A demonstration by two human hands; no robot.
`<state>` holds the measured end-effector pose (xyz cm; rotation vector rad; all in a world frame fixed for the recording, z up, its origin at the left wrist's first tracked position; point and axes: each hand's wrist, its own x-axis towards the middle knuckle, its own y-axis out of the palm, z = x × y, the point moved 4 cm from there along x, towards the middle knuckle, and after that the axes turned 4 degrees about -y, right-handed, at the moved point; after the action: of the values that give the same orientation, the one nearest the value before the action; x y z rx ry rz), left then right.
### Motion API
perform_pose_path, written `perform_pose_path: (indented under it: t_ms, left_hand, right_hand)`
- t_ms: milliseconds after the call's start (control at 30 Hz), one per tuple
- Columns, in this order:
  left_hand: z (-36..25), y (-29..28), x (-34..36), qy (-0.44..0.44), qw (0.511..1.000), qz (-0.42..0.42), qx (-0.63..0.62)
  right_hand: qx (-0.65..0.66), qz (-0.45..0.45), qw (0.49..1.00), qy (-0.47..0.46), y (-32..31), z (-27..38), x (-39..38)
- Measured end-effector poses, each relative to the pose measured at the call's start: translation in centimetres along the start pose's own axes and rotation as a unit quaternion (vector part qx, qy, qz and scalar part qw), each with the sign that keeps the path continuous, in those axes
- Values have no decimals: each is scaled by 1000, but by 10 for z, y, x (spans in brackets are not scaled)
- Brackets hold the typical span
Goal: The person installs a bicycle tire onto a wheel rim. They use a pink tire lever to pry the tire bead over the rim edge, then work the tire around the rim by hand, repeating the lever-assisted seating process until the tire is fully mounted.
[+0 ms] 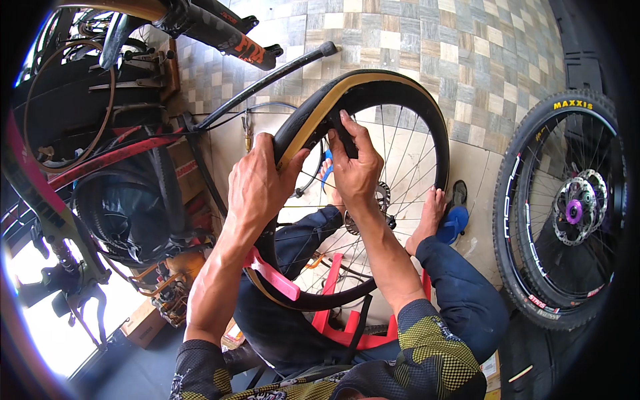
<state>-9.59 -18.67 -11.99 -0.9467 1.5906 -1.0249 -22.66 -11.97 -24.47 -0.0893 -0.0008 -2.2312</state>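
Note:
A bicycle wheel (413, 90) with a black, tan-walled tyre stands between my legs, a disc rotor near its hub. My left hand (257, 180) is closed on the upper left of the tyre, thumb against the tan wall. My right hand (355, 163) is beside it, thumb and fingers curled on a dark section along the inner side of the tyre and rim; exactly what they pinch is hard to make out. A pink plastic lever (273, 273) sticks out at the wheel's lower left, just below my left forearm.
A bicycle fork (233, 43) hangs above; bike frames and hanging tyres (120, 200) crowd the left. Two knobby-tyred wheels (513, 187) lean at the right. A red stool (363, 337) is below the wheel, a blue sandal (453, 220) by my right foot on the tiled floor (480, 47).

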Motion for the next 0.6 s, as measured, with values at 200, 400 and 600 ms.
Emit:
perform_pose_path:
  t_ms: [200,400,600]
  left_hand:
    - [0,0,1,7,1000,-3,-14]
    - [-4,-2,3,0,1000,4,-7]
    - [-1,-1,2,28,999,-21,8]
  right_hand:
    - [-23,24,999,18,-3,3,8]
    - [-18,-2,1000,26,1,4,10]
    - [-112,93,986,81,-20,28,37]
